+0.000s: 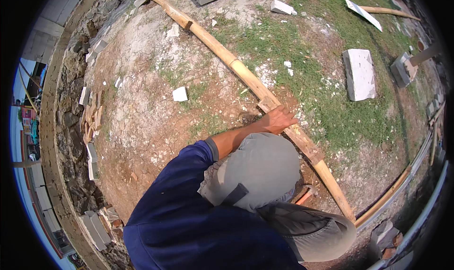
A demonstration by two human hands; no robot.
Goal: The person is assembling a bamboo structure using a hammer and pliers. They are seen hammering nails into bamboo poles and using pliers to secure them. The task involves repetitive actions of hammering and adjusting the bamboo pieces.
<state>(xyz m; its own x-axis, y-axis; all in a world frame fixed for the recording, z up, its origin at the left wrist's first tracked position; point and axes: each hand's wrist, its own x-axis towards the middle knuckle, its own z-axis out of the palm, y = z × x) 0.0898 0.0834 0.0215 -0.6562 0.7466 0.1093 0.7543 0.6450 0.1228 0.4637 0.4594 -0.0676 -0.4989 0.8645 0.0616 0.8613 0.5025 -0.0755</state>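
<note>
Neither of my own hands is in the picture. In front of me another person crouches, in a navy top [198, 232] and a grey cap [260, 168]. That person's left hand [279, 119] rests on a short wooden board [302, 142], which lies along a long bamboo pole [227, 57] on the ground. Beside the bent knee [326, 234] a hammer [306, 195] with an orange handle is partly hidden. The person's right hand is hidden by the body.
A large white block [359, 75] lies on the grass at right, near a post set in a block base [404, 69]. Along the left runs a rough stone wall [71, 128]. White rubble [179, 94] is scattered about. Pipes and poles [402, 189] lie at lower right.
</note>
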